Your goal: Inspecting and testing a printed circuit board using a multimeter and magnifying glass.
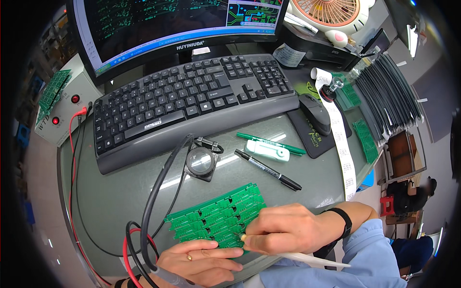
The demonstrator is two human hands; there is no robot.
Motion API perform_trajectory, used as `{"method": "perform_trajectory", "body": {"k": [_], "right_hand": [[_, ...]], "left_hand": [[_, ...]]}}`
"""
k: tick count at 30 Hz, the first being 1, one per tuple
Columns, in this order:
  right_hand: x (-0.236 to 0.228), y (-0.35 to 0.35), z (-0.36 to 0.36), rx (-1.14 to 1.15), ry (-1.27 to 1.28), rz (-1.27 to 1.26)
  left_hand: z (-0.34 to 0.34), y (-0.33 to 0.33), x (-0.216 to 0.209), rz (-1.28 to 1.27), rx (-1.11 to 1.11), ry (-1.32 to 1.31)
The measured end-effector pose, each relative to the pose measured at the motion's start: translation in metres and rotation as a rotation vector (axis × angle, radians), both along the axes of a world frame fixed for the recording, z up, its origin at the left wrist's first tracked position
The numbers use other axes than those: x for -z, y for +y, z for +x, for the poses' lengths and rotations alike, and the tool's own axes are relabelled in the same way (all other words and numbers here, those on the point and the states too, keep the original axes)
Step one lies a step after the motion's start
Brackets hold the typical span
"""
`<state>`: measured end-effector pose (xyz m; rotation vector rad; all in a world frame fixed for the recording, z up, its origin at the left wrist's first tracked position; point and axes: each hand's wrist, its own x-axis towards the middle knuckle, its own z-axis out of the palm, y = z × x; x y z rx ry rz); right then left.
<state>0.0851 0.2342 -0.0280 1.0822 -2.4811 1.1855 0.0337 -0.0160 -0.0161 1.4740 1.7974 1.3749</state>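
A panel of green circuit boards (211, 218) lies on the grey-green table near its front edge. My left hand (201, 263), with a ring on one finger, rests its outstretched fingers on the panel's near edge. In my right hand (288, 230) is a slim white tapered tool (312, 260), gripped between closed fingers. Its pale tip meets the boards near their right side, while the tapered end sticks out below my palm toward the right. My fingers cover the tool's middle, and its exact kind is unclear. A black cable (153, 201) hangs down across the back of my left hand.
Beyond the panel are a round magnifier (200, 161), a black marker (269, 170), a green pen (271, 143) and a keyboard (192, 96) under a monitor (177, 29). To the right are a mouse (314, 114), a paper strip (342, 149) and racked dark boards (391, 96).
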Motion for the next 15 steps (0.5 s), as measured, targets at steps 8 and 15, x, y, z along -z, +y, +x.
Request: {"method": "perform_trajectory", "body": {"k": [8, 15], "right_hand": [[0.008, -0.006, -0.002, 0.066, -0.021, -0.176], [0.010, -0.005, -0.002, 0.090, -0.010, -0.159]], "left_hand": [[-0.002, 0.001, 0.000, -0.001, 0.010, 0.005], [-0.002, 0.002, 0.002, 0.006, 0.006, 0.014]]}}
